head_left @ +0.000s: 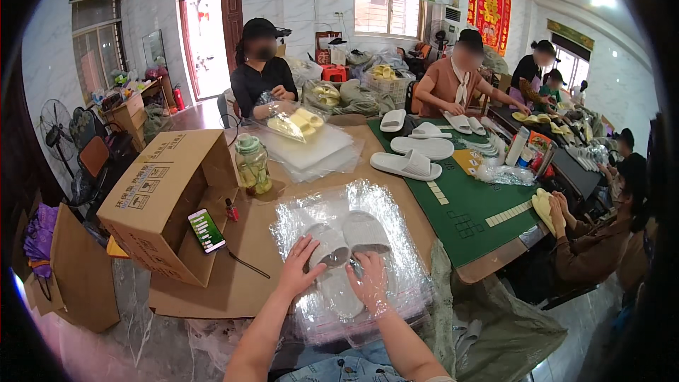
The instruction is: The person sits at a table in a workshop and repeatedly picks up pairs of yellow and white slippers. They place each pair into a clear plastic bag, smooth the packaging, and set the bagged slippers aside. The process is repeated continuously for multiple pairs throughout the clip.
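A pair of light grey slippers lies in front of me, straps away from me: the left slipper (329, 242) and the right slipper (366, 232). They rest on a stack of clear plastic bags (286, 205). My left hand (301, 266) lies over the left slipper's side, fingers stretched and thumb toward its strap. My right hand (369, 281) lies at the right slipper below its strap, fingers apart. Clear film glints around the slippers and near my right wrist; whether they are inside a bag, I cannot tell.
To the left stand an open cardboard box (148, 191), a phone (206, 230) and a green-lidded bottle (252, 166). More grey slippers (407, 165) lie on the green mat (460, 230). Across the table, a person in black (258, 78) handles bagged yellow slippers (297, 124); other people work at right.
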`<action>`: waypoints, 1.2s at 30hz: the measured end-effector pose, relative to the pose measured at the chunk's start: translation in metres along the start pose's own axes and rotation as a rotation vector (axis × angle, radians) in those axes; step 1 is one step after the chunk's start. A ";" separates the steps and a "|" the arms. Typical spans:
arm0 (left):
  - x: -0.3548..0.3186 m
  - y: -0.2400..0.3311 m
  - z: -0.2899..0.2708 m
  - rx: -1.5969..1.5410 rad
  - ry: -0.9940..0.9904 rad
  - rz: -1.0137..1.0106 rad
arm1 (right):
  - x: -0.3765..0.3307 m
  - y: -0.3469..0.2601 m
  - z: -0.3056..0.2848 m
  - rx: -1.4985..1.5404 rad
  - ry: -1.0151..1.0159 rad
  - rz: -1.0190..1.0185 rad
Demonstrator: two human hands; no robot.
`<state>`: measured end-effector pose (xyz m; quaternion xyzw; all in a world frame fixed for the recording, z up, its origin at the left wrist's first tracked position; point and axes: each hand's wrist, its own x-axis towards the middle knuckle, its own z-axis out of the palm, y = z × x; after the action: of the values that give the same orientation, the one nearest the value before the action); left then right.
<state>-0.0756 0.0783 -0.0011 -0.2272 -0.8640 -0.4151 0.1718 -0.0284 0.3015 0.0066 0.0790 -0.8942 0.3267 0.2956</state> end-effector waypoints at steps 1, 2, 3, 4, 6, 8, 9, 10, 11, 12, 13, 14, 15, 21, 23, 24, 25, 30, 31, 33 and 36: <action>0.000 0.000 0.000 -0.001 0.001 0.000 | 0.000 0.000 0.000 -0.002 -0.005 0.002; 0.000 0.000 0.000 -0.003 0.001 0.002 | 0.000 0.000 0.000 -0.004 -0.009 0.005; 0.000 -0.001 0.000 -0.004 0.001 0.003 | 0.000 0.000 0.000 -0.002 -0.009 0.007; 0.000 0.000 0.000 -0.005 0.002 0.004 | 0.000 0.001 0.001 0.000 -0.009 0.010; 0.000 0.000 0.000 -0.006 0.002 0.004 | -0.001 0.002 0.002 0.007 -0.012 0.015; 0.000 0.000 0.000 -0.009 0.001 0.003 | -0.001 0.003 0.002 0.016 -0.017 0.022; 0.000 0.000 0.000 -0.010 0.001 0.002 | -0.001 0.003 0.002 0.015 -0.015 0.023; 0.000 0.000 0.000 -0.009 -0.002 -0.001 | -0.001 0.002 0.002 0.014 -0.014 0.024; 0.000 -0.001 0.000 -0.007 -0.004 -0.003 | -0.001 0.002 0.002 0.013 -0.012 0.025; 0.000 -0.001 0.000 -0.006 -0.006 -0.006 | -0.001 0.002 0.002 0.015 -0.015 0.028; 0.000 -0.001 0.000 -0.009 -0.008 -0.008 | -0.001 0.001 0.001 0.017 -0.017 0.030; 0.000 0.000 0.000 -0.011 -0.009 -0.010 | -0.001 0.001 0.001 0.019 -0.019 0.033; 0.000 0.000 0.000 -0.014 -0.010 -0.012 | 0.000 0.000 0.001 0.017 -0.023 0.037; 0.001 0.000 0.000 -0.009 -0.007 -0.010 | 0.000 -0.001 -0.001 0.019 -0.020 0.042; 0.000 -0.001 0.000 -0.005 -0.004 -0.003 | -0.001 0.001 0.001 0.010 -0.010 0.024; 0.000 -0.001 0.000 -0.003 -0.001 0.000 | -0.001 0.001 0.000 0.008 -0.011 0.020; 0.000 0.000 0.000 -0.003 -0.003 -0.005 | -0.001 0.001 0.000 0.005 -0.012 0.016; 0.000 0.001 0.000 -0.011 0.003 -0.007 | 0.000 0.000 -0.001 0.021 -0.015 0.021; 0.000 0.001 0.000 -0.009 0.000 -0.007 | 0.000 0.000 -0.001 0.019 -0.011 0.019; 0.000 0.003 -0.001 -0.006 -0.005 -0.008 | 0.000 0.001 -0.001 0.021 -0.007 0.017; 0.000 0.001 0.000 -0.015 0.008 0.007 | -0.001 0.001 0.000 0.030 -0.011 0.021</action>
<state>-0.0750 0.0786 -0.0004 -0.2297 -0.8594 -0.4219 0.1749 -0.0280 0.3024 0.0052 0.0759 -0.8917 0.3425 0.2861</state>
